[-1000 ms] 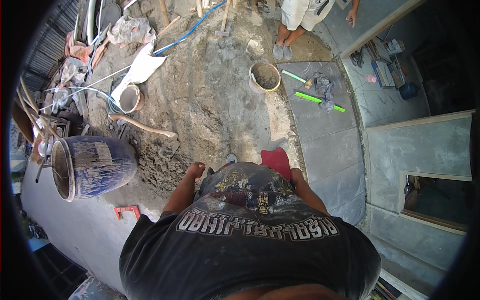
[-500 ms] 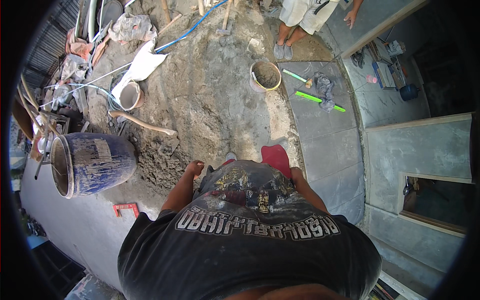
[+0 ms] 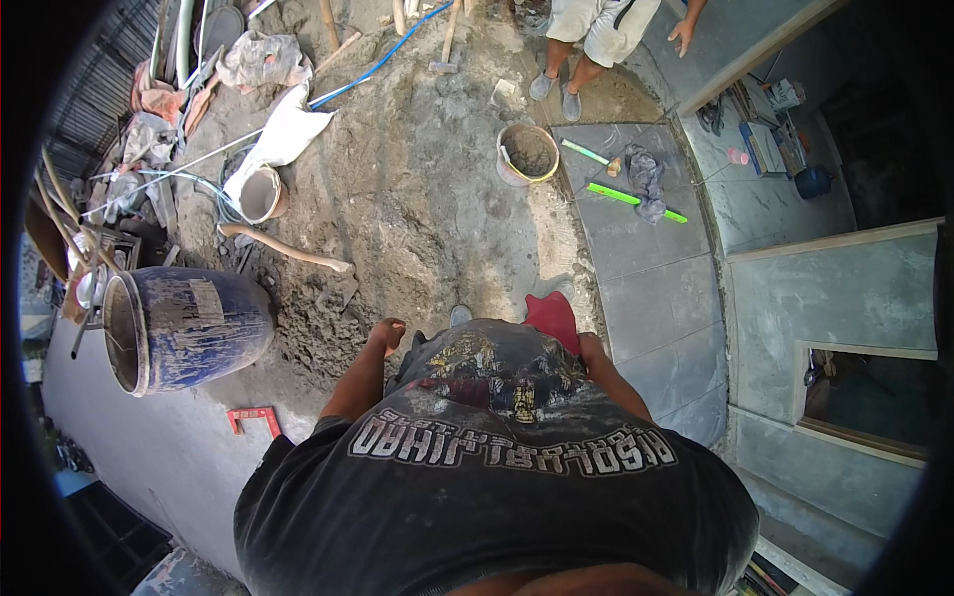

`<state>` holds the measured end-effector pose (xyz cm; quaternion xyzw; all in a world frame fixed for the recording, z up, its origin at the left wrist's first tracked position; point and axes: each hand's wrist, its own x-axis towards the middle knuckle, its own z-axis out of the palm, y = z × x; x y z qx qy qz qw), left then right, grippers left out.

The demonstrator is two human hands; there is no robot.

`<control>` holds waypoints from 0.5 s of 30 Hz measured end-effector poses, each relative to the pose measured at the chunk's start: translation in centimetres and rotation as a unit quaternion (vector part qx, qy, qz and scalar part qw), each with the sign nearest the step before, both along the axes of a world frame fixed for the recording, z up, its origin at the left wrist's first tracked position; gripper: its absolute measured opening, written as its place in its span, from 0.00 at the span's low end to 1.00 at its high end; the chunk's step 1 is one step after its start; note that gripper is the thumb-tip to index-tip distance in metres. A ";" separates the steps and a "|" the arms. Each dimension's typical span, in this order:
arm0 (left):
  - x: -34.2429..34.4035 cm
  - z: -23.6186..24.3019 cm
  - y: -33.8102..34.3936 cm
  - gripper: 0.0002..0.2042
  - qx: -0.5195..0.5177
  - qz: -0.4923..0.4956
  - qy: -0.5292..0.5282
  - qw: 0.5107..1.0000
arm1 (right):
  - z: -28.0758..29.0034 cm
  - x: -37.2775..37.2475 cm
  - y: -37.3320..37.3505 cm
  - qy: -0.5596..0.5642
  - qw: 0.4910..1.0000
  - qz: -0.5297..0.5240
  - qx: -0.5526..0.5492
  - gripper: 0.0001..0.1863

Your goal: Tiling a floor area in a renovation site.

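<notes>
My left hand (image 3: 390,333) hangs beside my dark printed shirt, its fingers curled in and nothing visible in them. On the other side my right hand (image 3: 591,345) is partly covered by the shirt. A limp red cloth (image 3: 553,318) sticks out right beside it, seemingly gripped, though the fingers are hidden. Ahead stands a mortar-filled bucket (image 3: 529,152). Right of the bucket, on grey floor tiles (image 3: 636,260), lie a bright green level (image 3: 608,192), a mallet (image 3: 613,166) and a crumpled dark plastic bag (image 3: 644,174).
A blue drum (image 3: 204,323) lies to the left near a heap of wet mortar (image 3: 316,333). A long wooden handle (image 3: 283,246), a small bucket (image 3: 261,195) and a red angle-shaped tool (image 3: 254,416) lie around. Another person (image 3: 588,45) stands ahead; a grey wall (image 3: 835,298) runs along the right.
The other person's feet have moved apart, one shifting left. The red cloth has changed shape slightly beside my right hand, and one of my feet shows differently ahead of my shirt.
</notes>
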<state>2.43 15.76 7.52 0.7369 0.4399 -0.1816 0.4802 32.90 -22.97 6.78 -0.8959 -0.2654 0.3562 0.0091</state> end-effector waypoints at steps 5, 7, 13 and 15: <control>-0.1 0.0 -0.2 0.14 -0.005 -0.006 0.014 1.000 | 0.0 0.0 -0.2 -0.017 0.999 0.051 0.001 0.14; -0.3 -0.4 -0.4 0.14 -0.003 -0.010 0.016 1.000 | -0.2 0.0 -0.3 -0.021 0.999 0.044 0.002 0.14; -0.2 -0.3 -0.8 0.14 0.003 -0.015 0.049 0.999 | 0.3 0.0 -0.2 -0.003 0.999 0.036 -0.015 0.15; -0.2 -0.2 -1.0 0.15 0.011 -0.008 0.060 0.998 | 0.7 -0.3 -0.1 0.007 1.000 0.026 0.003 0.16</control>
